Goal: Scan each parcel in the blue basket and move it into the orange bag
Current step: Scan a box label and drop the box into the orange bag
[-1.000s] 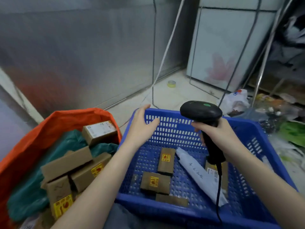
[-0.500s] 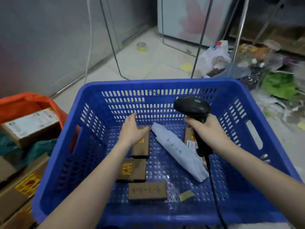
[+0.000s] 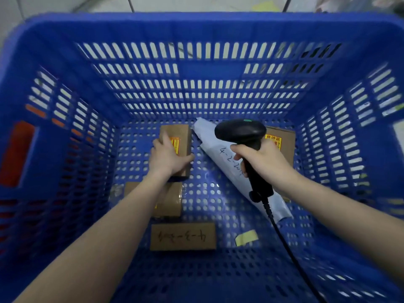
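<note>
Since the earlier frame the left hand (image 3: 168, 158) has dropped onto the far cardboard box (image 3: 177, 141), fingers grasping it. In the blue basket (image 3: 196, 25) five parcels remain unscanned, likely. The right hand (image 3: 262, 160) clenches the barcode scanner (image 3: 240, 132). The grey mailer (image 3: 220, 158) reads "4-2-2…"; the near box (image 3: 183, 236) "4-3-…", blurred.

Yellow tape scrap (image 3: 246, 237) on basket floor; pale tiled floor (image 3: 175, 3) beyond.
</note>
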The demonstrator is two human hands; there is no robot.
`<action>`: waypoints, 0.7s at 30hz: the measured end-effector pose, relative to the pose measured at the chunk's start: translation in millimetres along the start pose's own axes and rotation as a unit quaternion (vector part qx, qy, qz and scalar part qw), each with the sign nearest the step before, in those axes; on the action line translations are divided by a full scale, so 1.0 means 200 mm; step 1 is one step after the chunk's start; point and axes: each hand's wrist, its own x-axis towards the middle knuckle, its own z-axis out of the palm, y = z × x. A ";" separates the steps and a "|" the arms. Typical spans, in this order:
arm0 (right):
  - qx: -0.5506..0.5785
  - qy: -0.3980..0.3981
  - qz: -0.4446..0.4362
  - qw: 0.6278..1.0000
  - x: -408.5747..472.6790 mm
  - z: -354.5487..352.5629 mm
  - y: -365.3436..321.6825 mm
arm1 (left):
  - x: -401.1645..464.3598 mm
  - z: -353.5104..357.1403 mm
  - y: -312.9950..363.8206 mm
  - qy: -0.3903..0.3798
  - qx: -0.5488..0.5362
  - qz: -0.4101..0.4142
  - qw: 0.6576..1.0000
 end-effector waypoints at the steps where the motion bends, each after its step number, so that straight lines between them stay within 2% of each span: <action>1: 0.001 -0.003 0.007 1.000 0.01 0.00 0.01 | 0.00 0.01 0.00 0.008 0.013 0.001 1.000; 6: 0.022 -0.003 0.019 1.000 0.00 -0.02 -0.01 | 0.00 0.03 0.02 0.006 0.005 -0.027 1.000; 9: 0.032 0.008 0.005 0.999 -0.03 -0.05 -0.07 | -0.05 -0.05 0.05 0.010 -0.001 -0.018 1.000; 19: 0.077 0.054 -0.095 0.991 -0.40 -0.23 -0.55 | -0.42 -0.72 0.31 0.078 -0.107 0.074 0.988; 21: 0.082 0.059 -0.111 0.989 -0.51 -0.24 -0.62 | -0.55 -0.85 0.37 0.087 -0.155 0.104 0.978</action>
